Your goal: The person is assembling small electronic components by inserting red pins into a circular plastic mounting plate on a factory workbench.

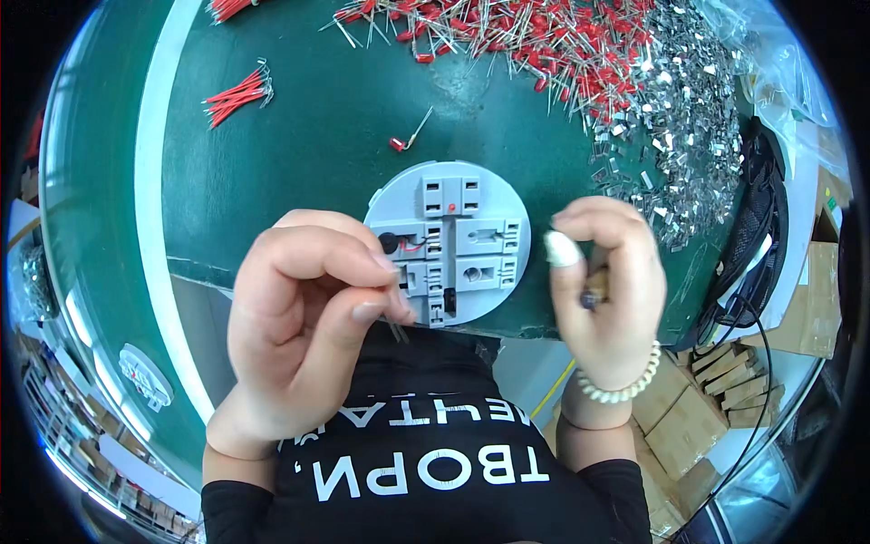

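Observation:
My left hand (308,304) is closed in a pinch at the near left edge of a round grey plastic fixture (485,199). Thin metal leads (399,333) poke out below its fingertips; the rest of that part is hidden. The fixture has raised slotted blocks, a black round piece with a short red wire, and a small red dot. To the right of it, apart from it, my right hand (612,290) is curled around a dark-tipped, yellowish object (595,288), mostly hidden in the palm. A white cover (563,249) sits on one of its digits.
One red LED-like part with long leads (398,144) lies beyond the fixture. Behind it spreads a heap of similar parts (535,41), beside a pile of small shiny metal clips (689,118). Red wires (237,95) lie at left on the green table (299,127). Cardboard boxes (680,417) stand at right.

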### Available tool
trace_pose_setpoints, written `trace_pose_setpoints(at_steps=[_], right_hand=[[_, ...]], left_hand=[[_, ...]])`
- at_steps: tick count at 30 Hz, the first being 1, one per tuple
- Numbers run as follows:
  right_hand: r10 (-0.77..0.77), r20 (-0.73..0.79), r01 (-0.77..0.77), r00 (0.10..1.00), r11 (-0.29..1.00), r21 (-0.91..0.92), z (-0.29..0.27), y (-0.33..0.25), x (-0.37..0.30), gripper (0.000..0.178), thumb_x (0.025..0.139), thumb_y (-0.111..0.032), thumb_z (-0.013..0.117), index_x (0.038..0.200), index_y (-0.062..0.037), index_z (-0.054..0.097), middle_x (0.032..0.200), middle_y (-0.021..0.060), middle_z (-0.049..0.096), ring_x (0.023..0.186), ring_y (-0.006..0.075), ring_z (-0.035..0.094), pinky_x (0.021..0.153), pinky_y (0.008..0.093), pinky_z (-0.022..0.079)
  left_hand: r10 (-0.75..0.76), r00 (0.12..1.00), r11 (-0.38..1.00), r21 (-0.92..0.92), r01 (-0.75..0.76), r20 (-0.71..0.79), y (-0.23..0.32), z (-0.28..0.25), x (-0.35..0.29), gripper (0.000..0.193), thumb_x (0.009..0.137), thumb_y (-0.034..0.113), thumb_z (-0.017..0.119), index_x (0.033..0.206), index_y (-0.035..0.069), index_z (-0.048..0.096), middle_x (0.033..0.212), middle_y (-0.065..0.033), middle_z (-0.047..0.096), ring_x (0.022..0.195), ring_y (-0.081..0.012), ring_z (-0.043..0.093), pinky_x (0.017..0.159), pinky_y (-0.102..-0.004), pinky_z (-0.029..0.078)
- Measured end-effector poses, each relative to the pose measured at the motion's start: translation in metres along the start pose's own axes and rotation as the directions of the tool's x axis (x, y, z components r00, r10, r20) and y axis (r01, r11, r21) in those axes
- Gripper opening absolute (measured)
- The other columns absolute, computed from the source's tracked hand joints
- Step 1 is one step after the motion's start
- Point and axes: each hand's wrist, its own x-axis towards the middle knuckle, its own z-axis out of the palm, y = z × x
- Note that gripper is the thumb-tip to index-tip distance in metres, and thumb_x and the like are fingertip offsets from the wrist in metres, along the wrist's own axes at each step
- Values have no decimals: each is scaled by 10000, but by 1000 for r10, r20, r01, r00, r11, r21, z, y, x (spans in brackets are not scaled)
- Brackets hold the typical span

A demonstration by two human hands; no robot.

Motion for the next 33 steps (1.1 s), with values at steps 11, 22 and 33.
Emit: trace_pose_setpoints(at_steps=[11, 22, 33], right_hand=[[85, 14, -85, 996, 996, 10, -1, -20, -19, 334, 699, 24, 740, 1006, -102, 703, 929, 64, 682, 793, 226, 664, 629, 337, 493], [2, 37, -1, 999, 1000, -19, -4, -13, -15, 270, 709, -4, 744, 950, -125, 726, 904, 32, 711, 722, 171, 650, 586, 303, 445], [-124, 101, 128, 987, 991, -35, -8, -3, 3, 268, 689, -61, 740, 946, -136, 721, 897, 14, 710, 699, 159, 636, 579, 294, 428]], left_hand=[[133, 949, 790, 547, -277, 287, 5, -10, 24, 185, 833, -26, 705, 970, 47, 604, 1081, -110, 620, 927, -209, 617, 834, -328, 510], [207, 936, 416, 840, -348, 285, -10, -1, 29, 204, 685, 42, 789, 859, 111, 708, 1076, -53, 634, 1006, -254, 571, 890, -365, 405], [172, 922, 336, 859, -386, 346, -7, 2, 30, 225, 692, 57, 794, 883, 123, 695, 1035, -38, 630, 968, -237, 573, 860, -356, 407]])
